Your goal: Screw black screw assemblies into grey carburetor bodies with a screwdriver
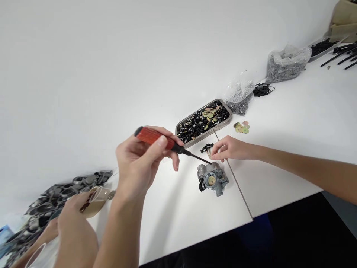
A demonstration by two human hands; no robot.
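Note:
My left hand [139, 163] is closed around the red handle of a screwdriver [152, 137]. The blade slants down to the right, its tip at the top of a grey metal carburetor [220, 178] on the white table. Whether the tip touches it, I cannot tell. Behind the carburetor lies a small cluster of black-headed screws [206, 148] with pale shanks. At this cluster my right hand [226, 148] has its thumb and fingers pinched on one screw, partly hidden by the fingertips.
A metal tray [205, 137] holds black-headed screws and brassy discs. More loose discs [242, 127] lie right of it. Plastic bags of small parts [287, 65] and a black cord coil [262, 89] sit farther back. At lower left, another person's hand [76, 216] holds a cup beside heaped grey parts [55, 193].

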